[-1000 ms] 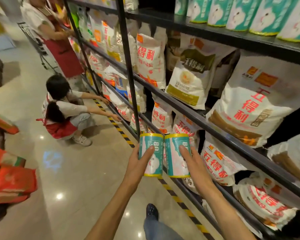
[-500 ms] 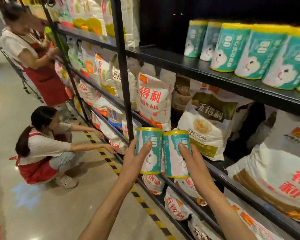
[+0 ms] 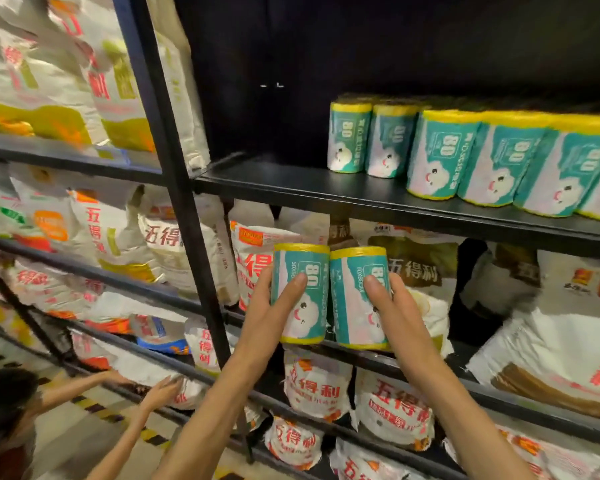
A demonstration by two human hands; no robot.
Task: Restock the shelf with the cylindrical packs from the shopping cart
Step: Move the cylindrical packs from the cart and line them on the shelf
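Cylindrical packs, two of them, teal with yellow ends, are up in the air side by side and touching. The left hand (image 3: 269, 317) wraps the left pack (image 3: 300, 293), thumb across the printed face, and the right hand (image 3: 397, 318) clasps the right pack (image 3: 357, 299) the same way. Both stand upright, long axis vertical, yellow rims on top.

Where are they going? Look up and to the right: the black shelf (image 3: 291, 183) carries a row of matching stocked packs (image 3: 444, 155), all standing on end, front row and a second row behind. To the left of that row the board lies bare, right up to the black upright post (image 3: 174, 188).

That's the relation that counts. The held pair hangs below the shelf's front lip, in front of the flour sacks (image 3: 257, 258) one level down, and nearly under the open stretch. So the move, as I judge it, is up and forward, over the edge, then down onto the board beside the leftmost stocked pack. No turning needed; the packs are upright like those on the board. The right hand sits nearer the stocked row, so its pack would land against it first, the left one filling in outside.

Down in the lower left corner another person's arms (image 3: 129, 400) reach toward the bottom sacks, well apart from this.
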